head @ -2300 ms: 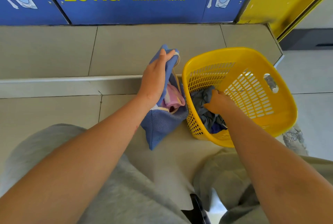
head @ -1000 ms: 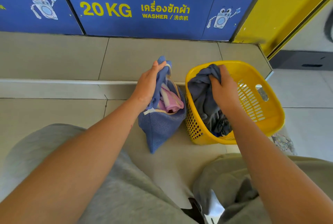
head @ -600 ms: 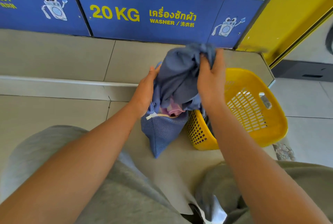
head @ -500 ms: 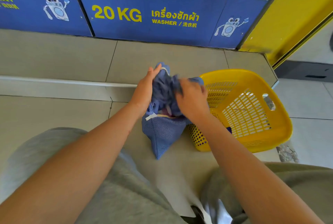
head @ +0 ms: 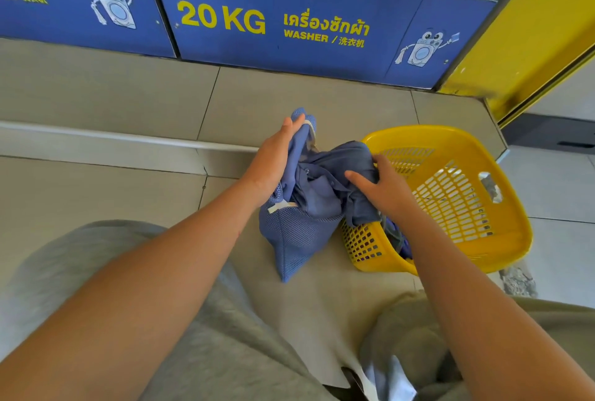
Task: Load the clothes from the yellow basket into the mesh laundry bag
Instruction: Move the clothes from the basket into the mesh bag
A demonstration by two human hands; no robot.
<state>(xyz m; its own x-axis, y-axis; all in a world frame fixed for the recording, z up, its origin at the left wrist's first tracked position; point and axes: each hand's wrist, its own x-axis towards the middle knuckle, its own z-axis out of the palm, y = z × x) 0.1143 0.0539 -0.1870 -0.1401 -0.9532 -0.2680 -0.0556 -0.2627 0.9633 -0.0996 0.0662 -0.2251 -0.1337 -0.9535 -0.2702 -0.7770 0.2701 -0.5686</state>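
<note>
A blue mesh laundry bag stands on the tiled floor, its mouth held up by my left hand, which grips the top edge. A grey-blue shirt lies half in the bag's mouth and half draped over the rim of the yellow basket to the right. My right hand rests on the shirt's bunched cloth at the basket's near-left rim, fingers spread and pressing it. A little dark clothing shows in the basket under my forearm.
A tiled step with a metal edge runs behind the bag. Blue washer panels marked 20 KG line the back. A yellow wall panel stands at the right. My grey-clad knees fill the foreground.
My right hand lifted the grey-blue shirt out of the basket, carried it left over the bag and pushed it into the mouth. My left hand kept hold of the bag's edge.
</note>
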